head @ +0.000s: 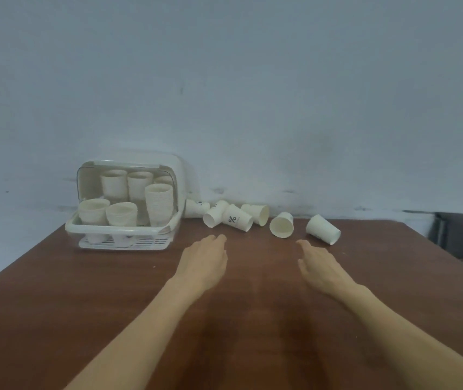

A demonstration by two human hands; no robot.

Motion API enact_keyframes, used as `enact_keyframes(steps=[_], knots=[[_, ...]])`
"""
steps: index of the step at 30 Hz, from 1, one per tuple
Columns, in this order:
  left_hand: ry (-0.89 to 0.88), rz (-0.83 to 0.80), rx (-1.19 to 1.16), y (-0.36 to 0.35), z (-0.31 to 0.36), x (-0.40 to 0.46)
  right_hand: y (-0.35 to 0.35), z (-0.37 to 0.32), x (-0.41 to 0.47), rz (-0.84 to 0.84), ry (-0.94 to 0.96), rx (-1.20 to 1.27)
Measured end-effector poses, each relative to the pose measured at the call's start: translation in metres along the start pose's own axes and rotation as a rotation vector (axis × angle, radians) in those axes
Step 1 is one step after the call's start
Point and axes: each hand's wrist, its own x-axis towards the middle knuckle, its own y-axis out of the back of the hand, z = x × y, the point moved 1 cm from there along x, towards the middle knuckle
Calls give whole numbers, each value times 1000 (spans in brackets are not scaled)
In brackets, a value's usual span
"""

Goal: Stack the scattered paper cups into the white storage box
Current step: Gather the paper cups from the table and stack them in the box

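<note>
We reach both hands, left hand and right hand, fingers relaxed and empty, toward the tipped paper cups lying right of the open storage box, ready to gather them.

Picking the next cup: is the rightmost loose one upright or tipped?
Tipped. The rightmost cup lies on its side on the table, rim toward the near right.

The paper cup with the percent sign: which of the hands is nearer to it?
The left hand. It lies just below the percent-sign cup, slightly to its left. The right hand is farther right, under other cups.
</note>
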Motion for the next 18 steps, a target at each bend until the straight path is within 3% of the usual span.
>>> enact_keyframes(steps=[18], knots=[[-62,-93,-132,-68,77,61,22,97,69,14,-78,-191]])
